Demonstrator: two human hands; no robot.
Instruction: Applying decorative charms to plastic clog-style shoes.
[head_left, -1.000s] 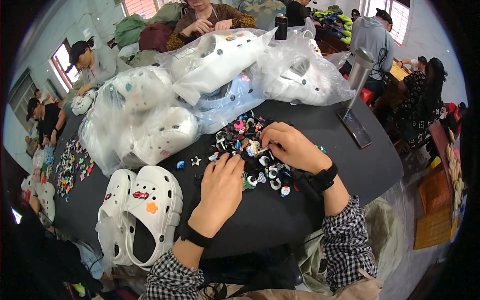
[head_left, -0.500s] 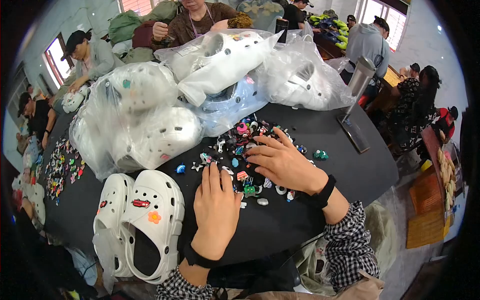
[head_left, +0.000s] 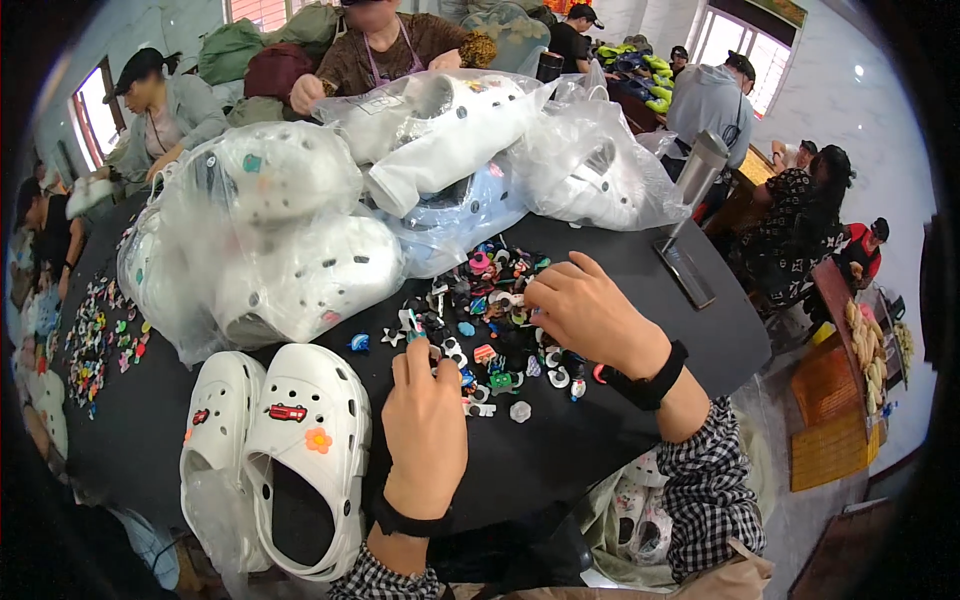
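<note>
1. Black cloth covers the round table (head_left: 600,440), and a heap of small coloured shoe charms (head_left: 490,300) lies in the middle of it.
2. The left hand (head_left: 425,425) lies palm down at the near edge of the heap, fingers stretched forward and close together, their tips touching the nearest charms; whether anything is pinched under them I cannot tell.
3. The right hand (head_left: 585,312) rests on the right side of the heap, fingers curled down and loosely bunched onto the charms, the thumb tucked out of sight, so a grip is not clear.
4. Both wrists wear black bands, and the right sleeve is black-and-white check.
5. A pair of white clogs (head_left: 285,450) sits just left of the left hand, near the table's front edge; the nearer clog carries a red car charm (head_left: 287,412) and an orange flower charm (head_left: 318,440).
6. Behind the heap stand clear plastic bags of white clogs (head_left: 290,240).
7. A steel flask (head_left: 697,175) stands at the table's right.
8. Other people sit along the far and left sides.
</note>
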